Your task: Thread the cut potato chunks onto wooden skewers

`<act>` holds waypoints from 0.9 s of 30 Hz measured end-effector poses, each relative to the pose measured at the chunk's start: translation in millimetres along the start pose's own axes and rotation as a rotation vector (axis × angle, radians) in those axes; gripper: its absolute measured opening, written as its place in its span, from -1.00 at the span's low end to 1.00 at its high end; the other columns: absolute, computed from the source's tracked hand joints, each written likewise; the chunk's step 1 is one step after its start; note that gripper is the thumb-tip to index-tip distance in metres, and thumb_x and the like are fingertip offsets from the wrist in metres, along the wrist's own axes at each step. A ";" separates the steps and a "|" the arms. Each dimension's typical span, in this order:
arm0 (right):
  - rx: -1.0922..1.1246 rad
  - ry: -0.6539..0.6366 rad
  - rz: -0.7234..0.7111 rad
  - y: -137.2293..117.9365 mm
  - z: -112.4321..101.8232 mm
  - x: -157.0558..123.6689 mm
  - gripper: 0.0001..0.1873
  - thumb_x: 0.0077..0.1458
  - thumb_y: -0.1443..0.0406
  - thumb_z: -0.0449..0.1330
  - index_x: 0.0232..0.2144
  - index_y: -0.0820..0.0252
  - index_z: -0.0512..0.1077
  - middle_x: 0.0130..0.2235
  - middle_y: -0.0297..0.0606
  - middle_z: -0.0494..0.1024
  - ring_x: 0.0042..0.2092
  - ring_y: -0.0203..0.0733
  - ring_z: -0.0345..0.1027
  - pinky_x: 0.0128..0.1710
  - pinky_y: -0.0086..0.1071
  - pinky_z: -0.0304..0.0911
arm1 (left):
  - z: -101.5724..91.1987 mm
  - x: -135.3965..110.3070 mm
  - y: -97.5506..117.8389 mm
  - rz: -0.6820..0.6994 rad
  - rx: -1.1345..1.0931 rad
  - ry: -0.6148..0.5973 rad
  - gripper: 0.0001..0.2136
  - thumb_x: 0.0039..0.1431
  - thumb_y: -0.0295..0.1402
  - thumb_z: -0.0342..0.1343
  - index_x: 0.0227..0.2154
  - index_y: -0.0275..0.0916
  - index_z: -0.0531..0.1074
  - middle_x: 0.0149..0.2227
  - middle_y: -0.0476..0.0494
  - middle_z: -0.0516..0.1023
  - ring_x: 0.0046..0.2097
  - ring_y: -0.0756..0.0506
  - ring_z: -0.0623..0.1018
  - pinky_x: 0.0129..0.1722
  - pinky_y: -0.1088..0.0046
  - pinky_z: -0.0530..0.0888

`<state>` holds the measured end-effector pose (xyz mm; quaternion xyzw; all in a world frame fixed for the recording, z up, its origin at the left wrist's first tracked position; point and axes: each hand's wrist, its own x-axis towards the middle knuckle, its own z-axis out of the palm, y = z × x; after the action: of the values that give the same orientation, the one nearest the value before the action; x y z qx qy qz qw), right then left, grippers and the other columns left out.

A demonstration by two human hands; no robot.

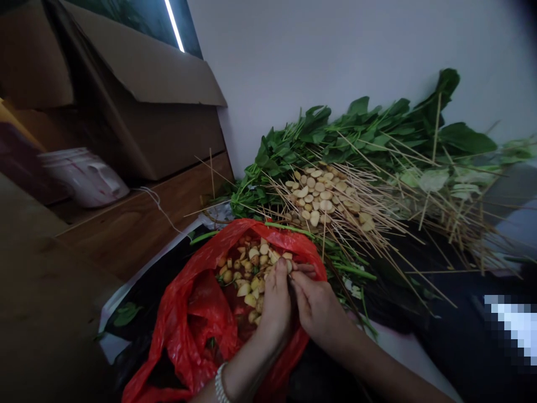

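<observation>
A red plastic bag [191, 316] lies open in front of me, holding several pale yellow cut pieces [247, 268]. Both hands meet over its right rim. My left hand [276, 302] has its fingers curled and pinched at the tips. My right hand [316, 307] is closed too, its fingertips against the left hand's. What they pinch is too small to name. Beyond the bag lies a heap of thin wooden skewers [369, 224] with similar pale pieces [321, 196] threaded on them.
A big pile of green leafy stalks [369, 134] leans against the white wall behind the skewers. Brown cardboard boxes [138, 106] and a white bucket [84, 176] stand at the left on a wooden surface [138, 229]. A dark sheet [398, 291] covers the floor.
</observation>
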<state>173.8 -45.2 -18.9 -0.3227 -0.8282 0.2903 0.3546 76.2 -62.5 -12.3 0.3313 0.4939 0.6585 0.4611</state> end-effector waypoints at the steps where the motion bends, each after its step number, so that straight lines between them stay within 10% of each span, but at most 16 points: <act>1: -0.022 -0.004 -0.005 1.1 -1.3 1.0 -0.70 0.22 0.36 -0.10 -0.17 0.20 0.42 -0.26 -0.05 0.54 -0.15 -0.04 0.43 -0.12 -0.24 0.31 | 2.0 -1.3 -0.5 0.007 0.026 -0.013 -0.61 0.25 -0.08 -0.11 -0.45 -0.24 0.48 -0.30 -0.22 0.64 -0.17 -0.18 0.60 -0.12 0.29 0.49; 9: 0.119 -0.103 0.041 7.8 -14.8 1.5 -0.73 0.26 0.32 -0.08 -0.28 0.19 0.42 -0.32 -0.19 0.52 -0.28 -0.16 0.42 -0.24 -0.35 0.28 | -11.0 -4.2 -4.2 -0.012 0.102 -0.032 -0.58 0.22 -0.02 -0.08 -0.24 -0.26 0.50 -0.13 -0.28 0.61 -0.04 -0.22 0.55 0.00 0.21 0.44; 13: 0.331 -0.078 0.209 17.2 -29.9 0.1 -0.70 0.27 0.21 -0.04 -0.32 0.20 0.43 -0.54 -0.40 0.35 -0.50 -0.30 0.23 -0.50 -0.46 0.13 | -53.3 4.6 13.6 -0.101 0.099 -0.044 -0.49 0.16 0.04 -0.02 -0.03 -0.28 0.41 -0.12 -0.33 0.60 -0.11 -0.23 0.59 -0.10 0.20 0.49; 19: 0.530 -0.057 0.377 22.3 -41.2 3.3 -0.66 0.23 0.11 0.00 -0.25 0.24 0.43 -0.63 -0.53 0.11 -0.60 -0.35 -0.02 -0.61 -0.47 -0.10 | -116.2 44.5 48.1 0.096 0.684 -0.007 -0.63 0.04 -0.08 0.13 -0.22 -0.27 0.54 -0.16 -0.22 0.62 -0.18 -0.20 0.58 -0.13 0.25 0.49; 27: 0.577 -0.064 0.419 22.3 -42.4 2.3 -0.64 0.19 0.07 0.03 -0.25 0.23 0.43 -0.64 -0.53 0.11 -0.61 -0.35 -0.05 -0.61 -0.46 -0.14 | -87.5 50.1 42.5 0.180 1.092 -0.168 -0.80 0.12 -0.28 0.05 -0.33 -0.16 0.58 -0.26 -0.11 0.65 -0.20 -0.15 0.58 -0.15 0.37 0.43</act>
<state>212.8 -18.9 -9.2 -0.3627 -0.6387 0.5886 0.3377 -31.5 -49.5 1.9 0.6141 0.6946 0.3155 0.2022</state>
